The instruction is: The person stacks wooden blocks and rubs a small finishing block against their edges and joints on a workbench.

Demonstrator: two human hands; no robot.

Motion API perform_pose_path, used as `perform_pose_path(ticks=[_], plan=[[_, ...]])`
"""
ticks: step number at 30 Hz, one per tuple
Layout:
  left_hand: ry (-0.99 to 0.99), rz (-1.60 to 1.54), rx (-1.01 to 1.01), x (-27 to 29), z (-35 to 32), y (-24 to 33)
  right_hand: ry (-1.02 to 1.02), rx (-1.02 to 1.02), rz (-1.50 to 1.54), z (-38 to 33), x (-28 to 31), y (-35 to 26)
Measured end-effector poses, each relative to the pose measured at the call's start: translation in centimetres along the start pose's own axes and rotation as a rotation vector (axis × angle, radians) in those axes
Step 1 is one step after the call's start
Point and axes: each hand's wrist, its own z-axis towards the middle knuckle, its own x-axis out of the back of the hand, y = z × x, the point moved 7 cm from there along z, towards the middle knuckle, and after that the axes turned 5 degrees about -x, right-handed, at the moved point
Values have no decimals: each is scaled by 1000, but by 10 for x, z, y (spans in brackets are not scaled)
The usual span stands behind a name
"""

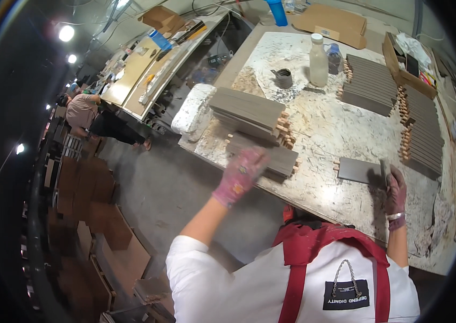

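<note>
My left hand [241,175], in a pink glove and blurred, is at the near end of a long grey board [276,156]. That board lies in front of a stack of grey boards with wooden dowels [249,110]. Whether the hand grips the board is unclear. My right hand [395,194], in a dark purple glove, holds a small grey block [385,171] against the right end of a flat grey panel [358,169]. The panel lies on the speckled worktable [325,129].
Rows of grey panels with dowels [370,81] [424,129] lie at the table's right. A white bottle [318,62], a dark cup [283,78] and cardboard boxes [335,22] stand at the back. A white foam block [195,107] sits at the left edge. Another person [96,116] works at far left; brown boards [98,215] lie on the floor.
</note>
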Motion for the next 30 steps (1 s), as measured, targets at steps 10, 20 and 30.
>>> perform_pose_path(ticks=[10, 20, 30], plan=[[196, -599, -173, -89, 155, 183, 240, -216, 198, -35, 70, 24], [47, -367, -323, -163, 190, 219, 414, 30, -660, 0, 58, -28], [-7, -382, -284, -161, 193, 216, 155, 56, -966, -62, 37, -28]])
